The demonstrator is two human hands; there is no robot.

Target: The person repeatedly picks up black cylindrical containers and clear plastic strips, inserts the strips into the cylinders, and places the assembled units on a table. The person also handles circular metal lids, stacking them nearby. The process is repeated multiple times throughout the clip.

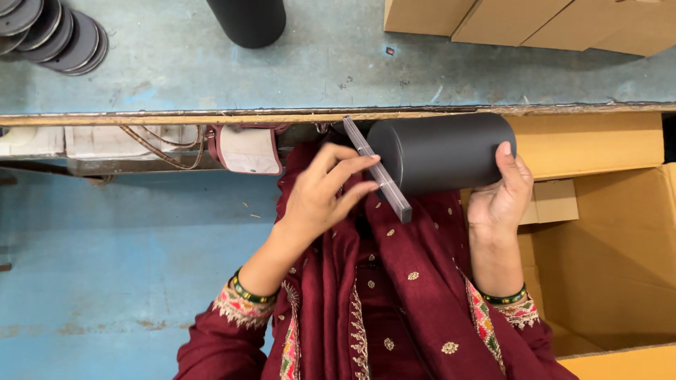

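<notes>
My right hand point(501, 193) grips a matte black cylinder point(443, 153) lying on its side just below the table edge, over my lap. My left hand point(324, 193) holds a flat round lid point(378, 171), seen edge-on, against the cylinder's open left end. Its fingers press on the lid's outer face. Both wrists wear beaded bangles and maroon embroidered sleeves.
A worn blue-grey table point(176, 63) lies ahead, with a stack of dark round lids point(53, 32) at far left and another black cylinder point(248, 21) standing on it. Cardboard boxes point(535, 21) sit at the back right. An open cardboard carton point(612, 246) stands to my right.
</notes>
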